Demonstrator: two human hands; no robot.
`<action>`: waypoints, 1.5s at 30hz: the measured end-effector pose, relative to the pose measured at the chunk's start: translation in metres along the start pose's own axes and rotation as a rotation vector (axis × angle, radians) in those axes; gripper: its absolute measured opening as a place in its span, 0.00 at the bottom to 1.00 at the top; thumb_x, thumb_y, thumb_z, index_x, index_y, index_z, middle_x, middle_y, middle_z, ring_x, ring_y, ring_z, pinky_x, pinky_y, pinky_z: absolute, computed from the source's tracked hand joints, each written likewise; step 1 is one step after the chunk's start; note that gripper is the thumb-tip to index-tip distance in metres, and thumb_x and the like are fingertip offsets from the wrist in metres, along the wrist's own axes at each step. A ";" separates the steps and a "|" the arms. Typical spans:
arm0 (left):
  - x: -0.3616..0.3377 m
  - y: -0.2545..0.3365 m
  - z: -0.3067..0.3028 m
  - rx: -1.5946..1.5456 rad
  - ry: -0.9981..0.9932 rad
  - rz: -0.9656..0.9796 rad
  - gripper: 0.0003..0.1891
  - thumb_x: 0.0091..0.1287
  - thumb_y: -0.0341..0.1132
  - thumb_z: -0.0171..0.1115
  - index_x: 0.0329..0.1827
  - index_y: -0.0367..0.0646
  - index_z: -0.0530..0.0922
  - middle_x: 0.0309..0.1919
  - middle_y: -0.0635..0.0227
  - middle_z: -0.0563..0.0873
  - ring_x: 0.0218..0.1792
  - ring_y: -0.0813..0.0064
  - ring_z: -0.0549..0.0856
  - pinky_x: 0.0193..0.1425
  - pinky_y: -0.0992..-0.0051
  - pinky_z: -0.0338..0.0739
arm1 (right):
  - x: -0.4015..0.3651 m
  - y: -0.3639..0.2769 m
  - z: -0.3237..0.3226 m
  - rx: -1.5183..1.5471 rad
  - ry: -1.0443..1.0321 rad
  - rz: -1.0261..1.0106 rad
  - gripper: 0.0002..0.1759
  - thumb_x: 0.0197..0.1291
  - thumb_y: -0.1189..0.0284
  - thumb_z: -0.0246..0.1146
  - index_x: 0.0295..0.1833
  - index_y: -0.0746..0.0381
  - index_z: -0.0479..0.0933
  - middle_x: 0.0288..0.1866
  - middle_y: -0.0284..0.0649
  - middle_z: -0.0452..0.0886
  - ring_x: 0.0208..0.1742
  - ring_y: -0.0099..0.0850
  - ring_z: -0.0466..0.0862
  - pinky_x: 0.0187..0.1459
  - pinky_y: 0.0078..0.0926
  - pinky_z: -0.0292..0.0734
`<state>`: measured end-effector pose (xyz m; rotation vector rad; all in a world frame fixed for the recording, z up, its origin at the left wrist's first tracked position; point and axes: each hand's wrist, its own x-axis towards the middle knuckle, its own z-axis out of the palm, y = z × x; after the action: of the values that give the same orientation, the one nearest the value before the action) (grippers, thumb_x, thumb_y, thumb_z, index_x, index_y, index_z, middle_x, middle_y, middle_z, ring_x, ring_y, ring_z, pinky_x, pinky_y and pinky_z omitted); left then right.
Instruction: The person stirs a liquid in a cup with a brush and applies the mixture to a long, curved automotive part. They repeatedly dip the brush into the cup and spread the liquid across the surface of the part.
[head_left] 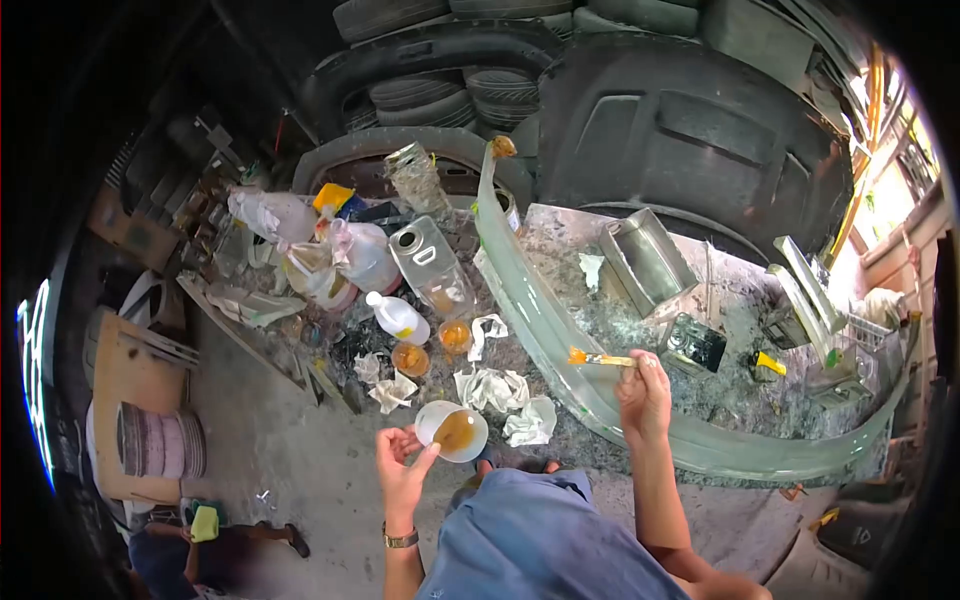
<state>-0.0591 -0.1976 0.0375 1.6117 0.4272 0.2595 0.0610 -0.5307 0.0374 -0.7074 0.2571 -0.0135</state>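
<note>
My left hand [404, 458] grips the side of a white plastic cup [475, 436], tilted so that amber liquid shows in its bottom. In my right hand [648, 396] is a paintbrush [606, 360], its orange-coated bristles pointing left. The brush is over a long, curved, translucent greenish panel [540, 325] that runs along the workbench and bends round to the right. Crumpled white paper [490, 388] lies just beyond the cup. Two small tubs [410, 359] of orange material stand behind it, next to a white bottle [398, 318].
A metal can [430, 262] and filled plastic bags [360, 252] crowd the bench's left part. On the right are a rectangular metal tin [648, 262] and a yellow-handled brush [769, 364]. A dark car hood [690, 130] and tyres [425, 100] stand behind. Another person [165, 555] is at lower left.
</note>
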 end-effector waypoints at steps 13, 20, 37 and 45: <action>0.005 0.014 0.041 -0.070 -0.091 0.086 0.24 0.57 0.26 0.75 0.49 0.42 0.66 0.49 0.64 0.79 0.47 0.76 0.81 0.53 0.74 0.78 | -0.046 -0.039 -0.063 -0.043 0.136 -0.203 0.12 0.72 0.66 0.58 0.50 0.63 0.77 0.26 0.31 0.72 0.23 0.20 0.67 0.26 0.18 0.62; -0.002 0.019 0.050 -0.152 -0.176 0.104 0.22 0.59 0.24 0.73 0.48 0.43 0.66 0.47 0.63 0.81 0.47 0.76 0.82 0.54 0.74 0.78 | -0.080 -0.046 -0.080 0.016 0.088 -0.284 0.13 0.74 0.66 0.56 0.54 0.64 0.75 0.28 0.31 0.72 0.26 0.17 0.66 0.28 0.17 0.62; -0.015 0.038 0.052 -0.181 -0.364 0.162 0.24 0.56 0.23 0.75 0.48 0.43 0.67 0.53 0.58 0.81 0.51 0.73 0.82 0.58 0.70 0.77 | -0.115 -0.044 -0.094 -0.015 0.181 -0.329 0.14 0.75 0.66 0.54 0.56 0.65 0.74 0.30 0.31 0.71 0.28 0.16 0.66 0.30 0.16 0.61; -0.017 0.052 0.052 -0.174 -0.375 0.177 0.25 0.56 0.25 0.75 0.49 0.42 0.67 0.55 0.54 0.81 0.53 0.71 0.81 0.60 0.68 0.76 | -0.096 -0.042 -0.081 -0.051 0.191 -0.305 0.14 0.76 0.67 0.53 0.57 0.66 0.74 0.30 0.29 0.66 0.30 0.16 0.64 0.29 0.17 0.59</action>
<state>-0.0473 -0.2539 0.0863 1.4865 -0.0251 0.1187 -0.0485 -0.6049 0.0270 -0.7920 0.3308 -0.3673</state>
